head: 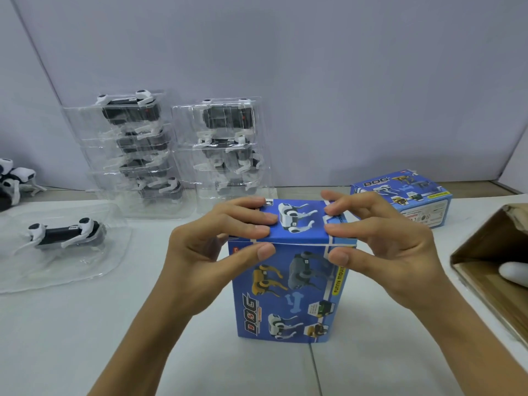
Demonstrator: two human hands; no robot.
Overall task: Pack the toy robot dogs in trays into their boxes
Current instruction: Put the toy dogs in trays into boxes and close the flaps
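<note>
Two blue boxes were in sight, and they gave the clearest measure of progress. One blue box (291,284) stood upright on the white table (85,324), near and central, with both hands at its top flap (297,221). The left hand (211,252) had its fingers laid across the left part of the flap and its thumb against the front face just under the fold; the right hand (385,247) mirrored it on the right. Fingers of both hands were bent over the top edge and pressed on the flap, pinching the box's upper rim between fingers and thumb. I judged this box to be at its closing step, though what it held could not be seen. A second blue box (405,201) lay closed on its side further back on the right, apparently finished. Much appeared to remain: two stacks of clear trays, the left stack (134,150) and the right stack (225,147), stood at the far side against the wall, each tray holding a black-and-white toy dog. Another trayed dog (63,232) lay alone on the near left, probably next in line. Some loose dogs (14,178) sat at the far left edge, not in trays. An open cardboard carton (491,270) stood at the right edge, with something white inside that I could not identify.
</note>
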